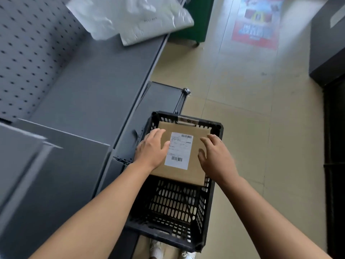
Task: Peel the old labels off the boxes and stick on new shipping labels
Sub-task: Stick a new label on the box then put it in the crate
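Your hands are apart, with the box (196, 171) between them at the far end of the black crate (203, 237). Your left hand (152, 148) lies flat on its top, thumb at the label (179, 150). Your right hand (214, 156) hangs loose-fingered over the right edge, gripping nothing; contact is unclear. Box and label run lengthways away from you. The left hand is nearer the label, so it likely starts the peel. Beyond both hands lies a grey shelf (93, 94).

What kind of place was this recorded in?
Probably a shop or parcel pickup point: grey metal shelving with a pegboard back, a cardboard box bearing a barcoded shipping label in a black plastic crate, and a promotional floor sticker.
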The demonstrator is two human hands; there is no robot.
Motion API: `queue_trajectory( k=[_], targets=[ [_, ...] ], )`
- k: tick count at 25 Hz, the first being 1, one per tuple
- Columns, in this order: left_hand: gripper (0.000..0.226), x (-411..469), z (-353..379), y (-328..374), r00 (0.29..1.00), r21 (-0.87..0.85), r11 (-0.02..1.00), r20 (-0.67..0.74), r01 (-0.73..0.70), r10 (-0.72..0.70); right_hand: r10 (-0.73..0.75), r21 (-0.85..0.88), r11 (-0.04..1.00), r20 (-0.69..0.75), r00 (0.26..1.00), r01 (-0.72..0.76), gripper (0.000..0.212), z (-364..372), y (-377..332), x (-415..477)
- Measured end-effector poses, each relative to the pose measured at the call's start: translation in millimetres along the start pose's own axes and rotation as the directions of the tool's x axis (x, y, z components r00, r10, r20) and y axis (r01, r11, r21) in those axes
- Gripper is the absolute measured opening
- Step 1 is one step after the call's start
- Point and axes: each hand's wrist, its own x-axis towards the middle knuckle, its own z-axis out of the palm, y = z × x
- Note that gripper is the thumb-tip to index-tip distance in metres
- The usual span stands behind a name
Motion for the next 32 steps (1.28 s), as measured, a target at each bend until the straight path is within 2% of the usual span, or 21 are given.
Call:
queue_trajectory(
  k=[3, 7, 11, 14, 20, 23, 32],
  targets=[
    [0.048, -17.3, -47.6, 29.9, 0.997, 0.033, 0.998, -0.051, -0.048, 0.05, -0.131, -0.082, 0.989, -0.065, 0.989, 0.126, 0.035, -54.4, -29.9, 1.8],
    [0.046, -50.3, -118.5, 68.6, 0.986, 0.053, 0.996, -0.142, -0.074, 0.081, -0.238, -0.165, 0.962, -0.115, 0.964, 0.218, 0.032, -131.3, -75.9, -7.9],
    [0.045, -96.9, -187.7, 95.7, 0.957, 0.093, 0.992, -0.271, -0.083, 0.105, -0.377, -0.201, 0.919, -0.197, 0.905, 0.339, 0.033, -200.7, -123.9, -23.2],
    [0.042, -143.1, -239.0, 97.9, 0.91, 0.109, 0.993, -0.407, -0.042, 0.083, -0.498, -0.223, 0.863, -0.237, 0.834, 0.453, 0.033, -241.3, -162.7, -36.2],
    [0.038, -258.3, -331.1, 68.4, 0.778, 0.111, 0.986, -0.627, 0.126, -0.029, -0.704, -0.264, 0.709, -0.224, 0.674, 0.654, 0.036, -276.7, -272.4, -75.8],
    [0.038, -329.8, -364.6, 32.4, 0.681, 0.083, 0.968, -0.724, 0.238, -0.106, -0.786, -0.241, 0.618, -0.22, 0.578, 0.748, 0.034, -278.3, -337.2, -108.0],
    [0.039, -606.3, -391.6, -117.5, 0.378, -0.132, 0.845, -0.851, 0.519, -0.365, -0.936, -0.122, 0.324, -0.189, 0.299, 0.938, 0.03, -206.0, -545.5, -284.3]
  ],
)
